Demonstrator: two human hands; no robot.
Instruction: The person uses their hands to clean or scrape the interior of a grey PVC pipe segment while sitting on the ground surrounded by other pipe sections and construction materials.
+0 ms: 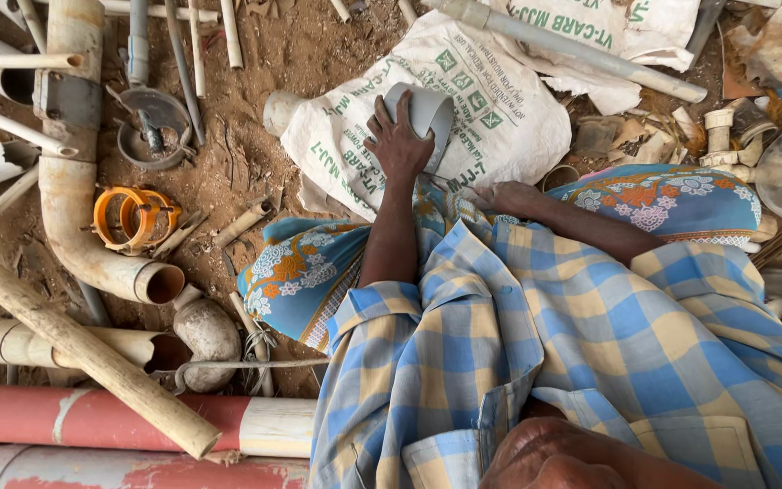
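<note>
Pipes (pixel 92 263) crowd the left; left hand (pixel 397 140) clamps a grey fitting (pixel 427 113) on the sack (pixel 500 109); right hand (pixel 504 195) rests loosely open.

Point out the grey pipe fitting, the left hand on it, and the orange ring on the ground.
grey pipe fitting (pixel 429 113): head view, its curved outer wall.
left hand (pixel 397 145): head view, back of the hand.
orange ring (pixel 131 217): head view, its near rim.

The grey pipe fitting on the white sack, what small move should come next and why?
Probably bring the right hand up to steady the grey pipe fitting: only the left hand grips it, on the white sack, while the right rests on the lap.
</note>
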